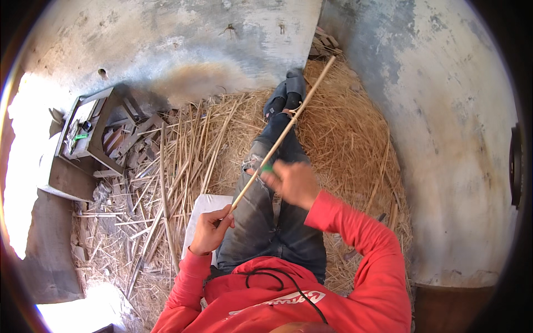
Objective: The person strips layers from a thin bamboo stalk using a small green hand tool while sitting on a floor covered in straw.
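A long, thin, pale wooden stick (287, 127) slants over my outstretched legs, its far end up beyond my feet. My left hand (210, 230) pinches the near end of the stick between thumb and fingers. Close to the stick's lower half, my right hand (297, 182) is closed round a small green thing (267, 168), smeared by motion. Its kind is hard to make out, and whether it touches the stick cannot be told. A thin curl of shaving (298, 109) hangs at the stick near my ankles.
Long split sticks (183, 161) lie heaped on the left. Straw-like shavings (347, 133) cover the floor to the right. A wooden stand (83, 150) with a small green object on it is at the far left. Worn walls (444, 139) rise ahead and right.
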Demonstrator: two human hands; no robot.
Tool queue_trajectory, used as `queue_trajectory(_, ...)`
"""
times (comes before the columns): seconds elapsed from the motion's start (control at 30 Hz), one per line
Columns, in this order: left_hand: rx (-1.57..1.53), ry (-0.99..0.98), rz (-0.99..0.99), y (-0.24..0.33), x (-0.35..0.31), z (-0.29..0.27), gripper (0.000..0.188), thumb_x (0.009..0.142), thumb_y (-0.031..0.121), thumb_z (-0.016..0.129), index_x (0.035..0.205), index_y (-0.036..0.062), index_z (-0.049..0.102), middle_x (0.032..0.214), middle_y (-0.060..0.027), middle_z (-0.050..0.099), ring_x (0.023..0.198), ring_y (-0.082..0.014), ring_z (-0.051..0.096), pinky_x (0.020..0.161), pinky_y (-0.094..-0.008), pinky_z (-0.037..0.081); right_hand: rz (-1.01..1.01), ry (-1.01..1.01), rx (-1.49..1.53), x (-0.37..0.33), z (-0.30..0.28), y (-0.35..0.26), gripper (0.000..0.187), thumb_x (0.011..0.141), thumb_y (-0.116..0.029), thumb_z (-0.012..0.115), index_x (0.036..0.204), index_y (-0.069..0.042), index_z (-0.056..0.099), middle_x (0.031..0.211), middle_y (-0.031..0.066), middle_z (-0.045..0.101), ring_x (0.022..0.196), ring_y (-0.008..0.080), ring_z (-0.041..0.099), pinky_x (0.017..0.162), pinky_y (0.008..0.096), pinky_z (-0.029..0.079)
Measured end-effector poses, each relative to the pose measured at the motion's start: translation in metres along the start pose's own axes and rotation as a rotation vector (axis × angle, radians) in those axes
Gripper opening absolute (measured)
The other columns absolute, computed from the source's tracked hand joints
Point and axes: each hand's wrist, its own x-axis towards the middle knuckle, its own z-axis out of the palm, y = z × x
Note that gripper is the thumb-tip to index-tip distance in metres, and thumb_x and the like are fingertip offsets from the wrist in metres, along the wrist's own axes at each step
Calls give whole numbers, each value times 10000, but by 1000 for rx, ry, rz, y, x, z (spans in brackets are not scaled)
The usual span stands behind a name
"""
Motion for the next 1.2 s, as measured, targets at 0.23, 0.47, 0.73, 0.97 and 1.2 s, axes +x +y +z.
queue_trajectory(0.23, 63, -120, -67, -13, -18, -33, 285, 1039, 79, 637, 1278, -57, 710, 797, 23, 666, 710, -14, 554, 620, -198, 452, 321, 245, 195, 28, -43, 72, 675, 1032, -651, 487, 902, -31, 720, 756, 231, 706, 715, 453, 701, 635, 548, 528)
queue_trajectory(0.47, 74, -129, -253, -16, -44, -60, 281, 1029, 115, 659, 1249, -45, 732, 751, 43, 654, 617, 4, 446, 549, -199, 356, 433, 384, 133, 34, -44, 109, 642, 1047, -584, 513, 885, 7, 708, 735, 253, 688, 709, 447, 694, 664, 527, 525)
queue_trajectory(0.73, -13, -20, -241, -38, -41, -61, 314, 1051, 129, 622, 1320, -13, 700, 787, 39, 662, 577, -5, 431, 516, -206, 354, 583, 574, 534, 26, -65, 223, 655, 1080, -624, 430, 669, -117, 481, 546, -29, 356, 477, 98, 331, 467, 320, 275)
queue_trajectory(0.97, -83, 123, -115, -58, 13, -20, 345, 1077, 157, 598, 1371, -14, 658, 826, 27, 684, 578, 0, 432, 521, -199, 367, 490, 410, 725, 13, -23, 150, 623, 1089, -564, 466, 667, -107, 491, 573, -23, 408, 526, 89, 395, 521, 292, 314)
queue_trajectory(1.2, -120, 83, -45, -46, 36, -1, 385, 1094, 124, 552, 1438, -45, 586, 964, -44, 734, 660, -50, 510, 609, -221, 453, 545, 312, 781, -3, 4, 131, 624, 1091, -545, 477, 677, -81, 523, 587, -10, 446, 546, 107, 442, 549, 295, 357)
